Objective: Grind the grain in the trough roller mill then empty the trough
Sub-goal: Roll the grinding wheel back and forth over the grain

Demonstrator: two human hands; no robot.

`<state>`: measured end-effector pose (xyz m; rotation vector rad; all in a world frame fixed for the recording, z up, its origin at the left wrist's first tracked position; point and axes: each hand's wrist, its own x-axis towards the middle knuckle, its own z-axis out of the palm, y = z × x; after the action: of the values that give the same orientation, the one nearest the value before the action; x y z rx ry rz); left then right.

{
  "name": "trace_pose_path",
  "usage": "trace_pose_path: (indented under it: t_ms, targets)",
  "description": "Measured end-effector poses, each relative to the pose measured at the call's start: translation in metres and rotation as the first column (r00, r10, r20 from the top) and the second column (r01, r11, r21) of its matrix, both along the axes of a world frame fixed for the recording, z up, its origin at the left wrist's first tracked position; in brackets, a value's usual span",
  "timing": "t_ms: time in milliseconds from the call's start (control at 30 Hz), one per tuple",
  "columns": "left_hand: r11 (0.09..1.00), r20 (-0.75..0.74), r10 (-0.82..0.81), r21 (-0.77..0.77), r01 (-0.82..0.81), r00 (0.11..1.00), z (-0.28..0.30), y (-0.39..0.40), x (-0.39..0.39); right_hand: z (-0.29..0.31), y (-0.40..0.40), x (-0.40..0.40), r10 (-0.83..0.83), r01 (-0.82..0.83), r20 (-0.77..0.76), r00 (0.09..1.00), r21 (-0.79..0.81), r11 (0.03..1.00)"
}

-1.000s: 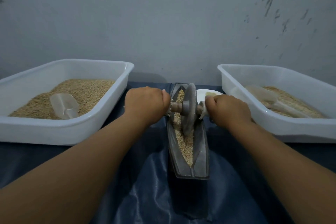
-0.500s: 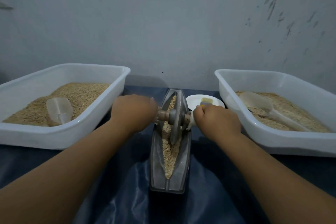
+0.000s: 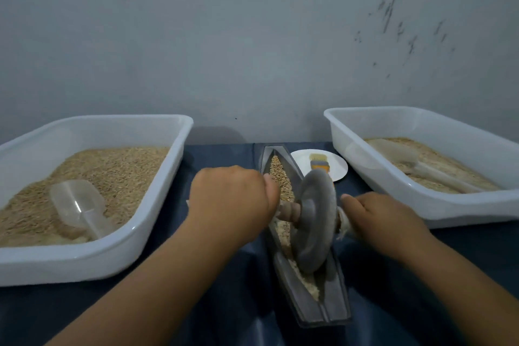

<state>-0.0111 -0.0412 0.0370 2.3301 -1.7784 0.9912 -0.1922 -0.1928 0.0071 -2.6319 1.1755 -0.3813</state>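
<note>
A dark boat-shaped trough [image 3: 332,303] lies lengthwise on the blue table cover, holding tan grain [image 3: 279,180]. A grey roller wheel [image 3: 316,219] stands upright in the trough's middle, on a wooden axle [image 3: 289,209]. My left hand [image 3: 231,199] grips the axle's left end. My right hand [image 3: 379,219] grips the right end, which is wrapped in pale cloth. The grain under the wheel is hidden.
A white tub [image 3: 157,205] at the left holds grain and a clear scoop [image 3: 77,205]. Another white tub [image 3: 421,205] at the right holds grain and a scoop [image 3: 415,168]. A white plate [image 3: 337,170] with a small brush [image 3: 318,161] sits behind the trough. A grey wall rises behind the table.
Both hands have drawn the roller wheel toward me along the trough, from its far part to about its middle. Grain at the far end now lies uncovered.
</note>
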Motion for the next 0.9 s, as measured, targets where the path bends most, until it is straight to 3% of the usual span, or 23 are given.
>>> trace_pose_path:
  t_ms: [100,333,433,567,733,900]
  targets:
    - [0.993,-0.100,0.016,-0.118,-0.028,0.995,-0.003,-0.003,0.007,-0.002,-0.001,0.002,-0.049,0.049,0.028,0.998,0.010,0.999]
    - [0.986,-0.394,0.024,-0.142,-0.087,0.919,-0.032,-0.012,0.027,0.015,0.002,0.017,-0.072,0.065,-0.050,0.996,-0.136,0.989]
    - [0.977,-0.386,0.028,-0.185,-0.107,0.922,-0.035,-0.004,0.027,0.020,0.003,0.023,-0.059,0.045,-0.059,0.997,-0.223,0.974]
    - [0.989,-0.411,0.082,-0.077,-0.124,0.908,-0.044,-0.008,0.040,0.020,-0.008,0.045,-0.047,0.017,-0.066,0.997,-0.399,0.917]
    - [0.977,-0.389,0.138,-0.096,-0.189,0.911,-0.038,-0.036,0.059,0.017,-0.035,0.076,-0.021,0.031,0.028,0.999,-0.438,0.898]
    - [0.992,-0.267,0.125,0.028,-0.122,0.955,-0.040,-0.026,0.058,0.018,-0.032,0.069,-0.003,-0.014,-0.037,0.999,-0.446,0.895]
